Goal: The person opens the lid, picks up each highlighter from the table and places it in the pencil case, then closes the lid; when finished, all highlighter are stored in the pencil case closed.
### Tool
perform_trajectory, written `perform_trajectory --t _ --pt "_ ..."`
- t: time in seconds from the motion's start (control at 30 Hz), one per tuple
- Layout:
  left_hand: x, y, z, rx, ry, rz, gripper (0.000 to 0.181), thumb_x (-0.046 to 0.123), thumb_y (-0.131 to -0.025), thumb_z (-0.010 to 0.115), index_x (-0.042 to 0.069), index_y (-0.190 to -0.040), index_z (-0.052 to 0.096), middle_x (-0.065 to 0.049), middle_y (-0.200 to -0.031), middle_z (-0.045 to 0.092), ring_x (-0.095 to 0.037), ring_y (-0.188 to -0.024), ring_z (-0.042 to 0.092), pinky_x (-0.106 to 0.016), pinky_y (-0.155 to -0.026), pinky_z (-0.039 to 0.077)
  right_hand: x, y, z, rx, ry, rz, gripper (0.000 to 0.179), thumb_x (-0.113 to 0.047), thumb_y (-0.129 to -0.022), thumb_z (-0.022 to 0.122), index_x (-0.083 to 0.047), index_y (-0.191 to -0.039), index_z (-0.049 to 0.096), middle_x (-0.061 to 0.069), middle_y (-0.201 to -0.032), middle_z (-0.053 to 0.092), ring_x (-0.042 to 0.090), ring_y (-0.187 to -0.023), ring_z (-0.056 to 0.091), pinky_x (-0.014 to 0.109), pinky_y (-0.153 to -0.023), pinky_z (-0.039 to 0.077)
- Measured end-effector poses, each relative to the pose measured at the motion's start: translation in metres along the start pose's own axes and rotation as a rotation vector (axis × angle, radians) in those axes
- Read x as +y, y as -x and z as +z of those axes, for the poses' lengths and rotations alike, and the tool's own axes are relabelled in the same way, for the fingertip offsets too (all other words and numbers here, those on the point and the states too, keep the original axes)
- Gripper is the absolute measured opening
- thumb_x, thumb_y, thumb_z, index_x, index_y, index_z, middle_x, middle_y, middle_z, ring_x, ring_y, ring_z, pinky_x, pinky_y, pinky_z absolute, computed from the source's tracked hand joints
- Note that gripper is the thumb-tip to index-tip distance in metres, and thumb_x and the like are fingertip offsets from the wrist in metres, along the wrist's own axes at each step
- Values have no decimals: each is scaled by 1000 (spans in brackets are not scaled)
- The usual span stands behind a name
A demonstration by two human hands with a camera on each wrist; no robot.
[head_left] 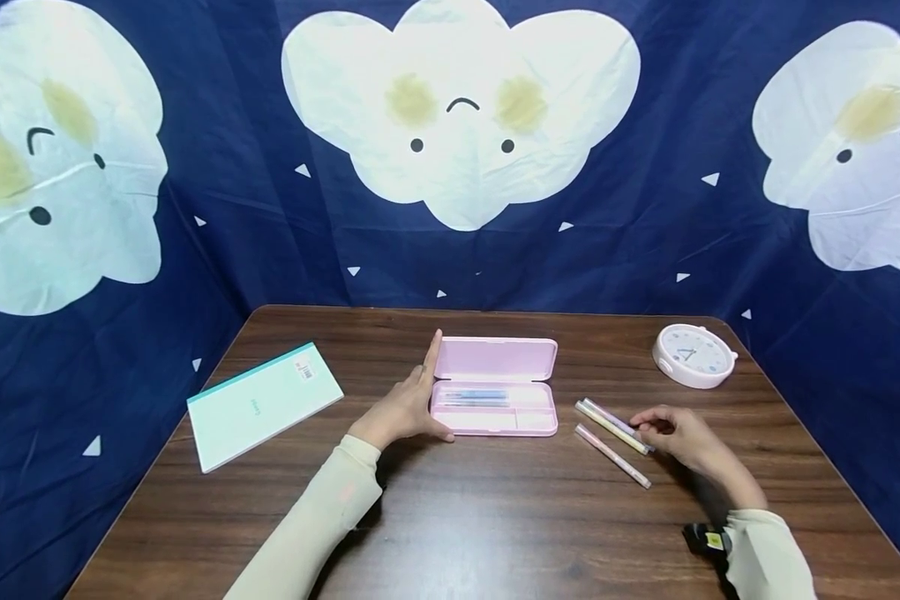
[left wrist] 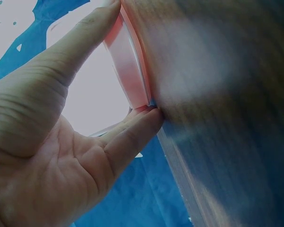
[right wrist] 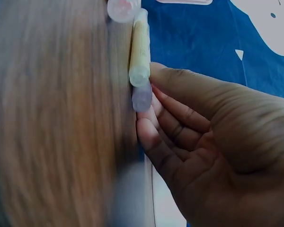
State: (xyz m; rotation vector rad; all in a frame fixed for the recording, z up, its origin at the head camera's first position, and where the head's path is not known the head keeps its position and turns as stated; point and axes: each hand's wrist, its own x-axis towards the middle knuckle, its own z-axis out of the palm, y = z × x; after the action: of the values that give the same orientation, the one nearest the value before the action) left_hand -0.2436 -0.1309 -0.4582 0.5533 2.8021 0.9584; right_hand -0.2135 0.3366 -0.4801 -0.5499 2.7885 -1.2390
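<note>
A pink pencil case (head_left: 536, 423) lies open on the table, with blue pens (head_left: 477, 397) in its rear compartment. My left hand (head_left: 405, 404) holds the case by its left side, thumb at the front corner and fingers reaching back along the raised lid (head_left: 495, 358). In the left wrist view, the thumb and fingers span the case's end (left wrist: 128, 66). To the right, my right hand (head_left: 682, 437) pinches the near end of a purple pen (right wrist: 142, 98). A yellow pen (head_left: 610, 427) lies right against it, near the thumb. A pink pen (head_left: 612, 456) lies apart, closer to me.
A pale green notebook (head_left: 262, 408) lies at the left of the wooden table (head_left: 480, 517). At the back right is a round white clock (head_left: 694, 356). Dark blue cloth (head_left: 450, 267) with cloud prints hangs behind and along both sides.
</note>
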Motion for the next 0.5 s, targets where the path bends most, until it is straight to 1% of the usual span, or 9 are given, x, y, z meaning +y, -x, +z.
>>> perform_trajectory --t 0.27,0.4,0.5 --pt "-1 -3 -1 14 -2 20 167 29 -67 108 25 -171 -22 -37 -169 29 -56 -143 49 -63 -116 44 -2 -4 0 18 53 -11 9 8 -95 73 5 -102 77 -2 -88 69 -2 -79 56 22 -69 50" --pt "0 -2 -1 5 -13 -2 167 30 -68 107 27 -171 -23 -37 -169 28 -60 -139 51 -66 -114 44 -2 -4 1 29 67 -12 7 6 -96 73 3 -102 77 -2 -88 68 -2 -79 55 23 -69 50" --pt "3 0 -2 -6 -27 -12 167 30 -69 107 31 -170 -27 -38 -170 27 -65 -137 50 -71 -112 44 -3 -3 2 45 72 -12 7 6 -96 73 3 -102 77 -1 -88 68 -1 -79 55 23 -68 49"
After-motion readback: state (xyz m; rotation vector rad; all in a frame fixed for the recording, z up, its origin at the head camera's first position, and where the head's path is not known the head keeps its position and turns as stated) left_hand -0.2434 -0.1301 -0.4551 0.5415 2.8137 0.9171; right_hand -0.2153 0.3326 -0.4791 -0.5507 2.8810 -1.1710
